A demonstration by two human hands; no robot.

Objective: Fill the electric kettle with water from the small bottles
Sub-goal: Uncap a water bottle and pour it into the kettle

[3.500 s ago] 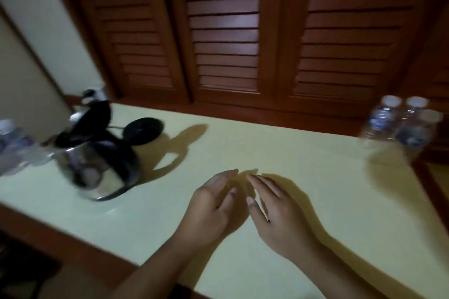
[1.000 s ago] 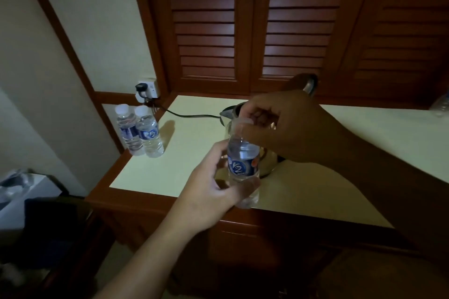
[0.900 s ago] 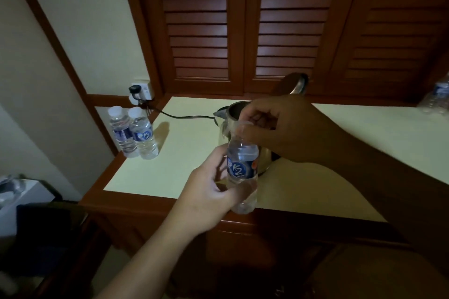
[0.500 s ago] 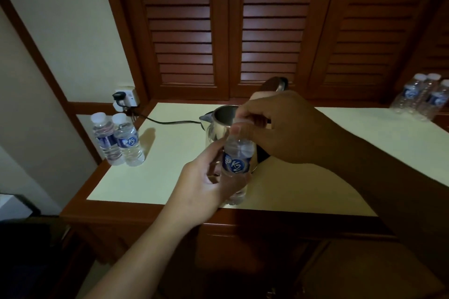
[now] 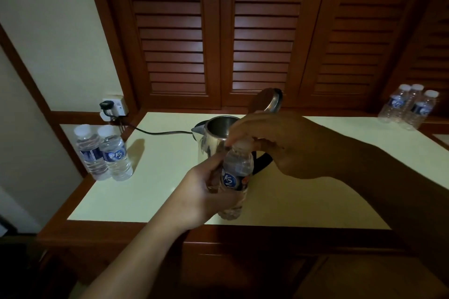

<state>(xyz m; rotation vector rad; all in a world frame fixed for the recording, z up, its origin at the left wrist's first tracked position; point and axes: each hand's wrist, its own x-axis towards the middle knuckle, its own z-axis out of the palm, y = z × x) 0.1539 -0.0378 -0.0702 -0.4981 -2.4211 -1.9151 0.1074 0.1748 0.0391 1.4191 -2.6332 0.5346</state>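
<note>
Kettle (image 5: 220,138) stands open behind; left hand (image 5: 206,192) steadies bottle (image 5: 234,177) while right hand (image 5: 279,145) grips its cap to unscrew.

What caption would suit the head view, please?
Left hand steadies a small bottle while right hand grips its cap beside the open kettle.

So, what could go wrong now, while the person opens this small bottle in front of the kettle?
1. The left hand squeezes the thin bottle while the right hand works on its cap. If the cap comes off suddenly, water may spurt onto the counter.
2. The kettle stands open just behind, with its cord running to the wall socket. Spilled water could perhaps reach the cord.
</note>
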